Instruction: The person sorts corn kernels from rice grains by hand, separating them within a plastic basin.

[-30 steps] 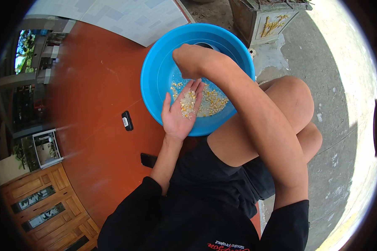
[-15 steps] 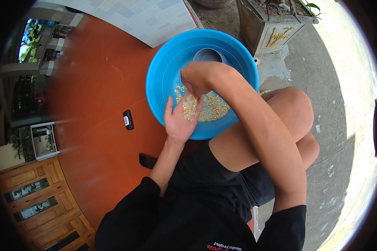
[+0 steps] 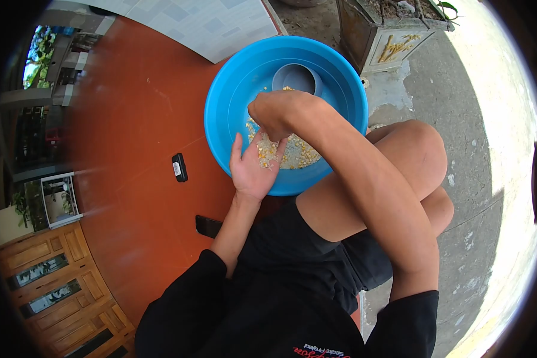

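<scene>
- Since half a second ago, right hand point(image 3: 275, 113) has lowered onto the left hand point(image 3: 253, 167), fingers curled over the corn kernels point(image 3: 266, 152) cupped in that open palm.
- Shirt print point(image 3: 322, 352) is upside down, possibly "Project".
- Blue basin point(image 3: 232, 83) holds kernels and a grey cup point(image 3: 297, 77).
- Black device point(image 3: 179, 167) lies on the red floor point(image 3: 131, 119).

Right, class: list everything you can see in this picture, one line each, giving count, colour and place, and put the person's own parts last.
Round plastic basin: one, bright blue, on the orange floor.
Small grey cup: one, grey, inside the basin, far side.
Loose corn kernels: many, yellow-white, on the basin bottom and the left palm.
Small rectangular device: one, black, on the floor left of the basin.
Concrete planter box: one, brown-grey, beyond the basin.
Left hand: one, palm up over the basin.
Right hand: one, fingers down at the left palm.
</scene>
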Demonstrator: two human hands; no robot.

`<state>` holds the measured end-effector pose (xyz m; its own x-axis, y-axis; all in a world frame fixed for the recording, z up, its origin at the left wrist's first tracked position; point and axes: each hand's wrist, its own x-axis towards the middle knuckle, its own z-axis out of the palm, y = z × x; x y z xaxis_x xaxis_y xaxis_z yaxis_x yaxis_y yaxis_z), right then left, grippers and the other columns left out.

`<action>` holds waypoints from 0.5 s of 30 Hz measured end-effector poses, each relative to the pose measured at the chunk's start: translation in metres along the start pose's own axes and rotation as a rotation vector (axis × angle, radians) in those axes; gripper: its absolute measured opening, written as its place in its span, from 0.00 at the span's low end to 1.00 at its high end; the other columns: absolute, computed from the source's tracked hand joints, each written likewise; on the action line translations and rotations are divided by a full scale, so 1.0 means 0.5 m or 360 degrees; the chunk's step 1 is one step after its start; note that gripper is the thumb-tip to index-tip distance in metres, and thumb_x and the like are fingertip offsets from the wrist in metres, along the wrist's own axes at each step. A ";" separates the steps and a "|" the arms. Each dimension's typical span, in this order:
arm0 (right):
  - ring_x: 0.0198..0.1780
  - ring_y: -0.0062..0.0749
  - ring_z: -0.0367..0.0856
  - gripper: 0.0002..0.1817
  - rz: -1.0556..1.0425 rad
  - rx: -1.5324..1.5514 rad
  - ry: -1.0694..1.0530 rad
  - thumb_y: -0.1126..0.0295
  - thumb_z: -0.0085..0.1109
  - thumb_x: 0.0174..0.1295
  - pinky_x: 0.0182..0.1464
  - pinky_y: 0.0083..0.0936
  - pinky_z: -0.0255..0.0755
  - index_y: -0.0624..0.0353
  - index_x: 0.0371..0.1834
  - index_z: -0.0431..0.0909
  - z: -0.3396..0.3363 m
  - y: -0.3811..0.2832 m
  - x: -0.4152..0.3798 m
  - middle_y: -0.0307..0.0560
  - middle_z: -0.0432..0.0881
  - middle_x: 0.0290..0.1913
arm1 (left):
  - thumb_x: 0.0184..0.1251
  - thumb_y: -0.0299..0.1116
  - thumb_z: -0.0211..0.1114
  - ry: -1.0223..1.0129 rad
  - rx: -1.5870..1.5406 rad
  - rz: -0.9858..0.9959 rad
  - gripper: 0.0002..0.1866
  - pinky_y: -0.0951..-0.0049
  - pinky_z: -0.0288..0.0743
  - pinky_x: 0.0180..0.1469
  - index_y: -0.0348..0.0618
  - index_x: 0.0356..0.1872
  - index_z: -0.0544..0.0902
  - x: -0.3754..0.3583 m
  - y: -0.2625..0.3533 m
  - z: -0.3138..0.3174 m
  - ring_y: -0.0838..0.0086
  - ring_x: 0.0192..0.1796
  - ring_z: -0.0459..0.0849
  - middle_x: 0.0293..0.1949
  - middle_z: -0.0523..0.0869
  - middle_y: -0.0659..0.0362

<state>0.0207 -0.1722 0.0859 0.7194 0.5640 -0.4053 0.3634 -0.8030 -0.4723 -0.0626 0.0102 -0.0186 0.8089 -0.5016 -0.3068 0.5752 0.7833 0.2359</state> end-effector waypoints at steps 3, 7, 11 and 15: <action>0.53 0.58 0.96 0.15 -0.0007 -0.0016 0.0000 0.75 0.79 0.58 0.51 0.49 0.89 0.64 0.49 0.95 -0.008 -0.004 -0.005 0.62 0.95 0.49 | 0.92 0.58 0.48 0.0028 -0.0032 -0.0015 0.42 0.54 0.54 0.93 0.30 0.88 0.58 0.000 0.003 -0.004 0.57 0.88 0.67 0.84 0.71 0.45; 0.54 0.58 0.96 0.17 -0.0016 0.0011 0.0009 0.78 0.78 0.57 0.50 0.49 0.90 0.64 0.51 0.94 -0.005 -0.001 -0.005 0.62 0.95 0.51 | 0.92 0.59 0.49 0.0028 -0.0004 0.0010 0.42 0.54 0.56 0.92 0.31 0.88 0.59 -0.001 -0.001 0.004 0.58 0.87 0.68 0.84 0.72 0.46; 0.54 0.56 0.96 0.18 -0.0067 -0.0010 0.0004 0.81 0.76 0.55 0.47 0.48 0.91 0.63 0.51 0.94 0.017 -0.006 0.010 0.60 0.95 0.52 | 0.91 0.59 0.49 0.0011 0.0016 -0.0012 0.42 0.55 0.56 0.92 0.31 0.88 0.60 0.000 0.004 -0.012 0.59 0.87 0.68 0.85 0.72 0.48; 0.53 0.57 0.96 0.16 -0.0061 -0.0013 0.0065 0.81 0.75 0.55 0.47 0.49 0.91 0.63 0.49 0.94 0.023 -0.010 0.014 0.60 0.95 0.53 | 0.90 0.60 0.51 0.0143 0.0116 0.0049 0.43 0.56 0.59 0.91 0.34 0.88 0.61 -0.004 -0.004 0.010 0.59 0.86 0.69 0.83 0.73 0.49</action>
<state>0.0169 -0.1621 0.0764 0.7286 0.5861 -0.3545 0.3960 -0.7827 -0.4802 -0.0647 0.0080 -0.0137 0.8138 -0.4403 -0.3792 0.5604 0.7674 0.3117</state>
